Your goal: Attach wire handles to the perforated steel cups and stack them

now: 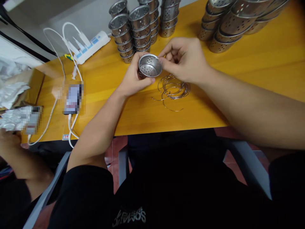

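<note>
A small perforated metal cup (pixel 150 70) is in my left hand (pixel 135 78), its open top tilted toward me. The fingers and thumb of that hand wrap around the cup's side. My right hand (pixel 183 58) is closed in a pinch, thumb and index finger at the cup's right rim. Whatever those fingertips hold, if anything, is too small to make out. Just below my right hand, a loose heap of thin curved metal wires (pixel 175 89) lies on the wooden table (pixel 140 116).
Stacks of perforated cups (pixel 141 30) stand behind my hands, with more stacks (pixel 226 31) at the back right. To the left are a white power strip (pixel 92 47), a phone (pixel 73 98) and white cables. Another person's arm (pixel 21 156) reaches in at far left beside plastic bags (pixel 14 117).
</note>
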The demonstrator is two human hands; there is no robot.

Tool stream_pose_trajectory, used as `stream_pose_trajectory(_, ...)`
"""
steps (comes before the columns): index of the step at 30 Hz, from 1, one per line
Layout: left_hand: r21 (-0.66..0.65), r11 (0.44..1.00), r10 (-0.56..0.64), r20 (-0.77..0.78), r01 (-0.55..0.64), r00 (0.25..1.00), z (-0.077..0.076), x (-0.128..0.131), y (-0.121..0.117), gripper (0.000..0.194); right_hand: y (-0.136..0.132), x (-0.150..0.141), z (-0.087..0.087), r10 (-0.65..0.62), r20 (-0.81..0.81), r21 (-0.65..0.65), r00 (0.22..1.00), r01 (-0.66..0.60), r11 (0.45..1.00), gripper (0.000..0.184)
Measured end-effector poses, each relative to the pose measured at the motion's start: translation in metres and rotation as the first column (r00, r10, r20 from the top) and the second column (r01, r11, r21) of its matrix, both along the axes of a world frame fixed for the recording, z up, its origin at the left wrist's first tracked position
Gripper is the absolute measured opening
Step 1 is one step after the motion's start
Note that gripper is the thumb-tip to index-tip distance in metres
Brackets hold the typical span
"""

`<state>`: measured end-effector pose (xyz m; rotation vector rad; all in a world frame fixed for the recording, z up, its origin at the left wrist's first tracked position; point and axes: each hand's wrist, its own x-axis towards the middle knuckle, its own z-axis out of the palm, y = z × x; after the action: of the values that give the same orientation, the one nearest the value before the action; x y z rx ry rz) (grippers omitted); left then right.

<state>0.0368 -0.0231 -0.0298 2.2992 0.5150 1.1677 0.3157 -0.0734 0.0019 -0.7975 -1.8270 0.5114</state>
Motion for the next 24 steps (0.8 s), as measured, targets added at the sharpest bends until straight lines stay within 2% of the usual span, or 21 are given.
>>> stream_pose_trajectory(3, -0.014, 1.000, -0.007, -0.013, 0.007, 1.000, 0.000, -0.002, 0.003, 0.080, -0.001, -0.001, 0.001, 0.014, -0.015, -0.010, 1.000, -0.014, 1.000, 0.013)
stream_pose_trajectory(8, -0.051, 0.992, -0.116, 0.047, 0.118, 0.992, -0.012, 0.001, 0.016, 0.105, -0.002, -0.005, 0.002, 0.001, -0.023, -0.058, 1.000, -0.003, 0.998, 0.022)
stream_pose_trajectory(11, -0.080, 0.993, -0.091, 0.012, 0.092, 0.996, -0.014, 0.003, 0.017, 0.112, -0.004, -0.008, 0.005, -0.036, -0.024, -0.083, 0.999, 0.034, 0.996, 0.026)
stream_pose_trajectory(17, -0.059, 0.998, -0.026, -0.071, 0.021, 0.997, -0.011, 0.003, 0.013, 0.107, -0.006, -0.012, 0.010, -0.091, -0.042, -0.131, 0.995, 0.084, 0.988, 0.036)
stream_pose_trajectory(24, -0.038, 0.999, -0.012, -0.111, 0.007, 0.994, -0.012, 0.000, 0.016, 0.101, -0.004, -0.010, 0.008, -0.114, -0.004, -0.129, 0.993, 0.112, 0.985, 0.034)
